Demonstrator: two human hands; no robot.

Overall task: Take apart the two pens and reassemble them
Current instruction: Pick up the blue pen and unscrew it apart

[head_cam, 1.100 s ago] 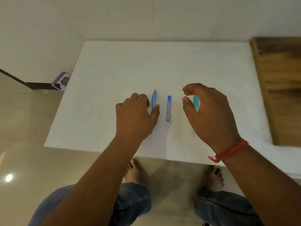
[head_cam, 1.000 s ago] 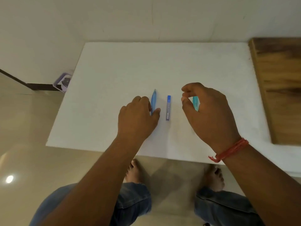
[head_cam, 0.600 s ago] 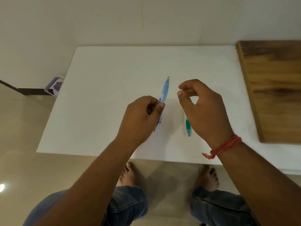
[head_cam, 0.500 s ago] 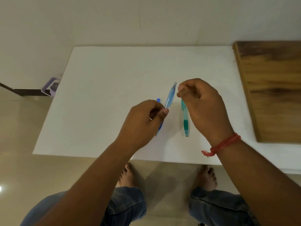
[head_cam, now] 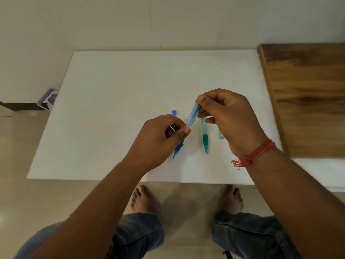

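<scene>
**Both hands on the blue pen**

Over the white table [head_cam: 115,86], both forearms reach in. The right hand [head_cam: 231,118] curls, thumb and forefinger pinching the blue pen's [head_cam: 192,116] upper end. The left hand [head_cam: 158,139] curls too, gripping its lower barrel, tip angled down-left. The green pen [head_cam: 205,137] lies on the table between the hands, with a blue cap [head_cam: 174,113] and a teal cap [head_cam: 221,136] nearby.
</scene>
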